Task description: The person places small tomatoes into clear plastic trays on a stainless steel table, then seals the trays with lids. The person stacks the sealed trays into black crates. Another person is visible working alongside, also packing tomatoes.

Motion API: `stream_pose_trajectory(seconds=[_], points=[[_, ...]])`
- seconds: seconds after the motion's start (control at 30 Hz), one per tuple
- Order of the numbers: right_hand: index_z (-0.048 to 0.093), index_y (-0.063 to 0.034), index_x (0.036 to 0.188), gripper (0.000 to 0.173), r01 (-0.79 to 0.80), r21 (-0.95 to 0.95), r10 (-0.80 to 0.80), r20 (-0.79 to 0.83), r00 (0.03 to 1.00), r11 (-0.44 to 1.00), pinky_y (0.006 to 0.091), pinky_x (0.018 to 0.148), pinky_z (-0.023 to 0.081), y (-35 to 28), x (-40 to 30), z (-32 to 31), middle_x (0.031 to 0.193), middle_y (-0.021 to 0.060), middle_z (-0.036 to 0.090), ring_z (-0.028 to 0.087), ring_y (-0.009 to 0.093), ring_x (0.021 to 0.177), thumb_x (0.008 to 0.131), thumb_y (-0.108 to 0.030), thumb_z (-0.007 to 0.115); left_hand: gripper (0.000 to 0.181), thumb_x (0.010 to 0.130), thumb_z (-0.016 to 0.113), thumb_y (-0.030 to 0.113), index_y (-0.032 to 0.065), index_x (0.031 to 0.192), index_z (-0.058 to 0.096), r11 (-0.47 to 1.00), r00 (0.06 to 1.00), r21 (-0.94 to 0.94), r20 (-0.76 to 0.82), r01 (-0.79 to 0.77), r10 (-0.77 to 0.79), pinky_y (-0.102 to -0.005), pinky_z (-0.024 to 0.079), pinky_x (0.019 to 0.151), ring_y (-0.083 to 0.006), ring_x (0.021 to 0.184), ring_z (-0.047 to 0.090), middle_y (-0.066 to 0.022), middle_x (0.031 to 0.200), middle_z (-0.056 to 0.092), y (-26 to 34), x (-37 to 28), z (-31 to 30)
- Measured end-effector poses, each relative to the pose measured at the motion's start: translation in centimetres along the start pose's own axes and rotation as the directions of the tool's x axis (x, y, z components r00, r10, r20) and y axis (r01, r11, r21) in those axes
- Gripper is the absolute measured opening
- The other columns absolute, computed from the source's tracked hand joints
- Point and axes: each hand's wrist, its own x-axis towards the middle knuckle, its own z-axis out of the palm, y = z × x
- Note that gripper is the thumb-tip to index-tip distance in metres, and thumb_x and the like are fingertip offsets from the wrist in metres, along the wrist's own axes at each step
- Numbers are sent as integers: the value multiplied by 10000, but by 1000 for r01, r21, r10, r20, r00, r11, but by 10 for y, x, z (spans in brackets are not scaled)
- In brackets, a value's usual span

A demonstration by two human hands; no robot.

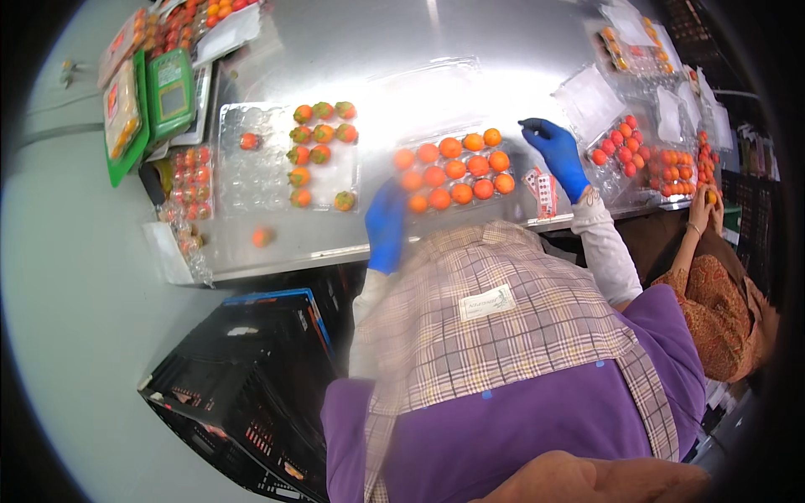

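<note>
My left hand [385, 223], in a blue glove and blurred, is at the near left corner of a clear plastic tray. Rows of round orange fruits [462, 168] fill that tray. My right hand [556, 148], also gloved in blue, hovers right of the same tray with its fingers bent; whether a small thing sits between the fingertips is unclear. Just below it lie sheets of small round stickers [544, 192]. Further left, a clear moulded tray [251, 179] bears orange fruits with green leafy tops [322, 133] and one loose fruit [249, 141].
A blurred fruit [261, 237] lies near the metal table's [302, 248] front edge. Green scales [171, 94] and packed fruit boxes [192, 182] are at left. Several fruit packs [673, 171] line the right, beside another person's hands [707, 204]. Black crates [251, 364] stand below.
</note>
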Motion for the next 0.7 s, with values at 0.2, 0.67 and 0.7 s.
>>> stream_pose_trajectory(seconds=[0.2,0.67,0.7], points=[[684,-53,1074,287,38,-72,-45,-101,994,997,214,710,469,15,-71,12,908,2,633,557,79,766,794,-87,738,408,958,564,202,-18,1299,522,996,999,87,48,-27,23,-322,451,932,-167,1088,547,-83,1212,586,-2,10,0],[678,-173,985,311,390,-519,-334,201,921,761,434,730,442,-12,-73,77,979,78,607,571,304,873,705,-271,773,326,758,675,54,53,1082,644,628,820,529,405,-570,404,-407,492,728,-294,869,622,-119,954,644,-4,12,52],[681,-171,972,296,389,-506,-324,214,921,770,438,726,443,-11,-72,76,975,81,610,572,306,869,709,-271,771,291,756,673,57,53,1044,638,629,815,519,404,-579,416,-413,486,722,-301,869,615,-123,945,635,-15,15,58]])
